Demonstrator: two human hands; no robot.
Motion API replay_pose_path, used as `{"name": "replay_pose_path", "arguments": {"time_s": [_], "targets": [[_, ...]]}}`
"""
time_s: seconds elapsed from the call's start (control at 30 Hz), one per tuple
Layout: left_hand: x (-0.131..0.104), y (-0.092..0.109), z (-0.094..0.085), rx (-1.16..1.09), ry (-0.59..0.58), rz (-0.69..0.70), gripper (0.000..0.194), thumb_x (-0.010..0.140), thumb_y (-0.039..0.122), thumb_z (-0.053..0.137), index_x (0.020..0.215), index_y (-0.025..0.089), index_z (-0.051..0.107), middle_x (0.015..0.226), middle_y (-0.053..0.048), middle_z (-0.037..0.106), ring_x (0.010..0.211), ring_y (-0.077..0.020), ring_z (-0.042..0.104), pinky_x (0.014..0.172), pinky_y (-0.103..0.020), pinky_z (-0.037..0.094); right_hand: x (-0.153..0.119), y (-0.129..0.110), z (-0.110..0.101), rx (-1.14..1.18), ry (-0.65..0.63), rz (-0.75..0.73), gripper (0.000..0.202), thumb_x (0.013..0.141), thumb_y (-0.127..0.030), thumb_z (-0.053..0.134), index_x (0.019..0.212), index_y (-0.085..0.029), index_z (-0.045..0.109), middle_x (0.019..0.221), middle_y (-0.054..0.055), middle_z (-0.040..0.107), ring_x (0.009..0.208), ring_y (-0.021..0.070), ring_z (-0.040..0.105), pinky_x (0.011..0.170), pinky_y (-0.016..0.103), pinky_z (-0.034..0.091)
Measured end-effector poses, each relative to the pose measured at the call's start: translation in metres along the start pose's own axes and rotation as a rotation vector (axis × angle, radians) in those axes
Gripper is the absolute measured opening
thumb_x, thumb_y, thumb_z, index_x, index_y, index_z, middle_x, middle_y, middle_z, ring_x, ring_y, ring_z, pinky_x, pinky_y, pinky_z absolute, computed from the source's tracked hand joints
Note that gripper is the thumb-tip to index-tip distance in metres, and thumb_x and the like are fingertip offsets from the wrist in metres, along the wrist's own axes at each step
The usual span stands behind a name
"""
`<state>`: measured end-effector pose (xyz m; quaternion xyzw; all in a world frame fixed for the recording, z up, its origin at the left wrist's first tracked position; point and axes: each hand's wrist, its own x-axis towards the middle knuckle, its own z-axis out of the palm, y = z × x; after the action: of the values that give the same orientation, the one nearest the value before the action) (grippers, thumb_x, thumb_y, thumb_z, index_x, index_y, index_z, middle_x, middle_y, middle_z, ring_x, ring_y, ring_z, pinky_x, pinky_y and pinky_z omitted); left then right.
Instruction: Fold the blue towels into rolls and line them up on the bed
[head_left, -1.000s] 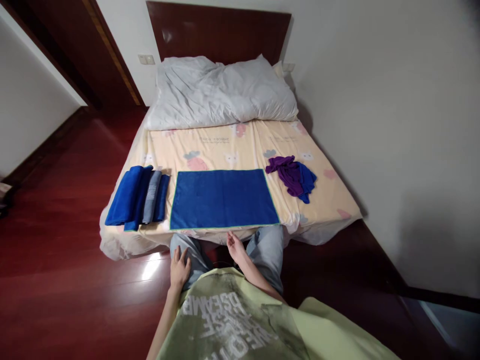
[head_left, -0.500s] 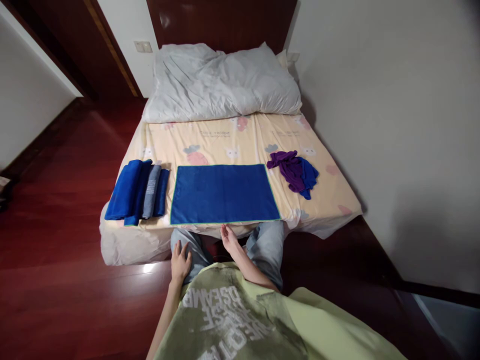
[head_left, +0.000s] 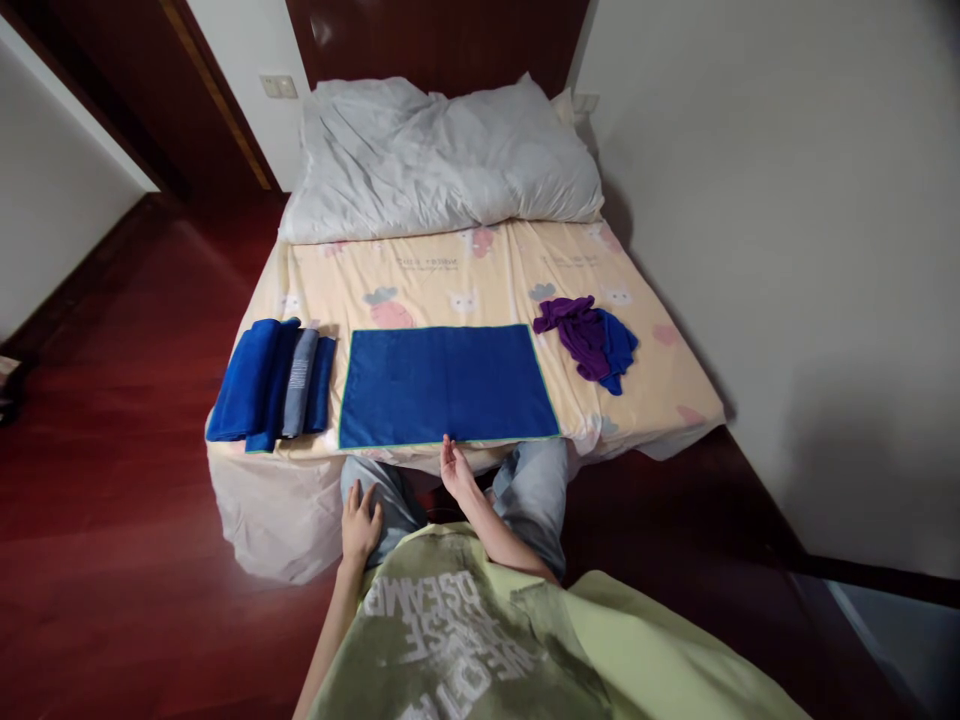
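A blue cloth (head_left: 446,385) with a green edge lies flat near the bed's front edge. My right hand (head_left: 456,470) is at the middle of its near edge, palm turned up, fingers slightly curled and apart, holding nothing. My left hand (head_left: 361,522) rests on my left thigh with its fingers spread. Left of the cloth lie rolled blue towels (head_left: 251,385) and a grey roll (head_left: 299,383) side by side. To the right sits a crumpled purple cloth (head_left: 577,335) against a crumpled blue cloth (head_left: 619,350).
The bed (head_left: 465,290) has a patterned yellow sheet. A bundled white quilt (head_left: 450,165) lies at its far end, before a dark headboard (head_left: 442,40). A wall (head_left: 787,250) stands on the right, and dark red floor (head_left: 135,450) spreads on the left.
My right hand has moved slightly forward to the near edge of the flat cloth. My left hand has stayed on my thigh. The sheet's left front corner hangs lower.
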<state>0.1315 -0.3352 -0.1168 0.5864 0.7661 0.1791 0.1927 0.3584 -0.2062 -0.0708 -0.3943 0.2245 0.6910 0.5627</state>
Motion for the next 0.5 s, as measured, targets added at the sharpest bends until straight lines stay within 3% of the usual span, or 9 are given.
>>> {"name": "replay_pose_path", "arguments": {"time_s": [0.23, 0.37, 0.5], "targets": [[0.001, 0.007, -0.006, 0.039, -0.035, -0.025, 0.049, 0.093, 0.03, 0.05, 0.138, 0.014, 0.063, 0.16, -0.016, 0.04, 0.151, -0.0331, 0.034, 0.123, -0.046, 0.034, 0.0, -0.002, -0.001, 0.014, -0.061, 0.034, 0.022, 0.104, -0.013, 0.048, 0.102, -0.013, 0.07, 0.091, 0.003, 0.078, 0.087, 0.0069, 0.075, 0.081, 0.013, 0.061], [0.001, 0.015, -0.013, 0.148, -0.055, 0.012, 0.049, 0.096, 0.03, 0.047, 0.139, 0.015, 0.063, 0.158, -0.017, 0.044, 0.149, -0.0329, 0.038, 0.12, -0.047, 0.039, 0.004, -0.004, 0.0, 0.016, -0.038, 0.057, 0.021, 0.105, -0.017, 0.05, 0.103, -0.014, 0.07, 0.096, 0.005, 0.079, 0.094, 0.0081, 0.075, 0.079, 0.013, 0.062], [0.01, 0.035, -0.037, 0.347, -0.206, 0.026, 0.043, 0.097, 0.028, 0.048, 0.135, 0.017, 0.065, 0.152, -0.018, 0.051, 0.14, -0.0317, 0.05, 0.109, -0.044, 0.049, 0.005, -0.005, 0.0, 0.03, -0.006, 0.086, 0.022, 0.105, -0.015, 0.048, 0.103, -0.015, 0.069, 0.102, 0.005, 0.079, 0.099, 0.0079, 0.075, 0.076, 0.013, 0.062]]}}
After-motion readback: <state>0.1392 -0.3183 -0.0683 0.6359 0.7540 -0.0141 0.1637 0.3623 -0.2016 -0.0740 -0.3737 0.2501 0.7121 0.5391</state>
